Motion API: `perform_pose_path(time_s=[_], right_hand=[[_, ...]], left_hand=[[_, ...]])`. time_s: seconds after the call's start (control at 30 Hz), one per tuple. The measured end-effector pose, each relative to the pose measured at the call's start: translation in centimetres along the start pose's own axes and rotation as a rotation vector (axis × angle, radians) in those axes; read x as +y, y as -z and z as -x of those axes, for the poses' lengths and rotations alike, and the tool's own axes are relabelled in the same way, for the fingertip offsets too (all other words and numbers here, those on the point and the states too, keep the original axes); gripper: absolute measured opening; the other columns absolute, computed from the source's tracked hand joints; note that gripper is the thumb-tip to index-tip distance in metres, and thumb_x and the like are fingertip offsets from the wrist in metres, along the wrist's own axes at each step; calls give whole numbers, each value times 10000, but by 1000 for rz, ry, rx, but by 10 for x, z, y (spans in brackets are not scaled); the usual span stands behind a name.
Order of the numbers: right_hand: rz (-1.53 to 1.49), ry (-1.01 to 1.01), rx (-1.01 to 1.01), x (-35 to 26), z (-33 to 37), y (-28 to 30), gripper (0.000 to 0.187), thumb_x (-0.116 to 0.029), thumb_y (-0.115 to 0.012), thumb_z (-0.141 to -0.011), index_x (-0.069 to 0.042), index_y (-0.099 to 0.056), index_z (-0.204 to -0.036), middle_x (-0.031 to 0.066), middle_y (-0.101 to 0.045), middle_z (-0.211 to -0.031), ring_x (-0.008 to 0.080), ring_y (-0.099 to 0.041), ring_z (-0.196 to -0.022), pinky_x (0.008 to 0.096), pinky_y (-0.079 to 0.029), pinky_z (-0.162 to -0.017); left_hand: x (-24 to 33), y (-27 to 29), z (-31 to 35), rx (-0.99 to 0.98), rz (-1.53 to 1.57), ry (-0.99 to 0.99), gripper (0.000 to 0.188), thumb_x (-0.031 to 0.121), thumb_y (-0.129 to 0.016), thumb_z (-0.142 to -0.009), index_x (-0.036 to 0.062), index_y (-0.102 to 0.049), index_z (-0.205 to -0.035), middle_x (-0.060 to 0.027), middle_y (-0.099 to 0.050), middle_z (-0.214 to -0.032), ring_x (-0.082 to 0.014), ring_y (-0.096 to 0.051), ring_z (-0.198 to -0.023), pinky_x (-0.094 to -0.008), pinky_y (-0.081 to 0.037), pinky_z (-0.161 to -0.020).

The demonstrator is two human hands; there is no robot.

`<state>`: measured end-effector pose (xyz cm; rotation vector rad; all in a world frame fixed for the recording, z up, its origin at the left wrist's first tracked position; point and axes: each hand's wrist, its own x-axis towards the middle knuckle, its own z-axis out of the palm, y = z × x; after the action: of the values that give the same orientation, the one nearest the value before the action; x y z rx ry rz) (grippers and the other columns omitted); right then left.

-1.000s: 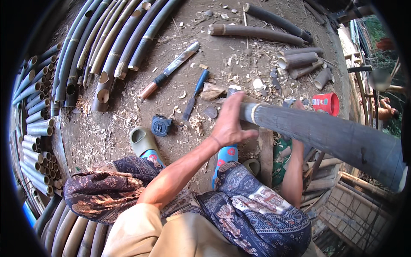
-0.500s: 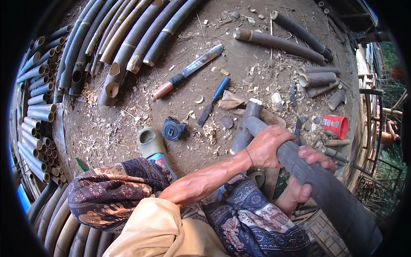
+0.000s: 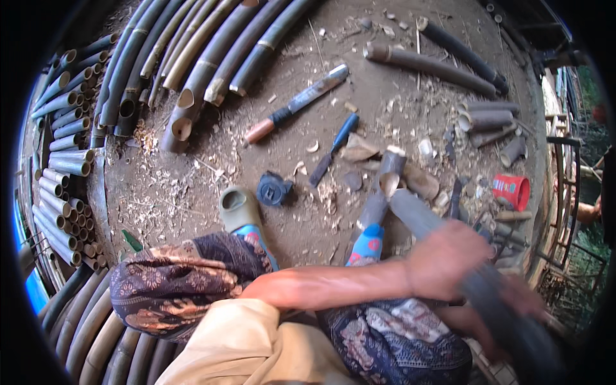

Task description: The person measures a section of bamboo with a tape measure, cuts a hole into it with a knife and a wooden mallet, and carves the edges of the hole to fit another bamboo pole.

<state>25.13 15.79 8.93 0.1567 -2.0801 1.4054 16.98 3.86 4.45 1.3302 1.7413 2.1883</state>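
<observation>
A thick dark bamboo pole (image 3: 420,215) slants from the middle right down to the lower right, its lower part blurred. My left hand (image 3: 449,260) is closed over the top of it, smeared by motion. Beneath the pole passes my right hand (image 3: 521,298), wrapped around its right side; its fingers are blurred. The pole's upper end lies against or just beside a short bamboo piece (image 3: 374,208) on the ground. That short piece has a notch cut in its side, and my foot in a blue sock is next to it.
A machete (image 3: 317,88), a blue-handled chisel (image 3: 345,131) and a dark tape measure (image 3: 273,189) lie on the shaving-strewn dirt. A red container (image 3: 511,191) sits at the right. Long bamboo poles (image 3: 212,61) lie at the upper left, beside stacked cut tubes (image 3: 61,237).
Both hands have slid down along the pole toward the lower right. The pole's upper end has shifted, uncovering the notch in the short piece. The view has moved slightly left.
</observation>
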Motion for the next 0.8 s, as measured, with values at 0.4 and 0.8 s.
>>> perform_pose_path(time_s=[0.4,0.8], right_hand=[[883,-628,-260,147,-3,82,718,-405,-614,-902,-12,-347,-1441,219,-452,-1404,332,-405,-1329,416,-315,-1106],[970,-1229,8,225,160,107,612,-350,-828,-710,1,-595,-1155,195,-612,-1068,356,-606,-1024,414,-482,-873]], left_hand=[[-99,177,-9,-182,-676,653,616,389,-778,-752,77,-529,-1222,-177,-688,-960,-335,-679,-853,-423,-531,-751],[-189,329,88,-21,-1500,735,629,305,-666,-858,5,-414,-1351,-238,-488,-1260,-416,-489,-1134,-474,-401,-984]])
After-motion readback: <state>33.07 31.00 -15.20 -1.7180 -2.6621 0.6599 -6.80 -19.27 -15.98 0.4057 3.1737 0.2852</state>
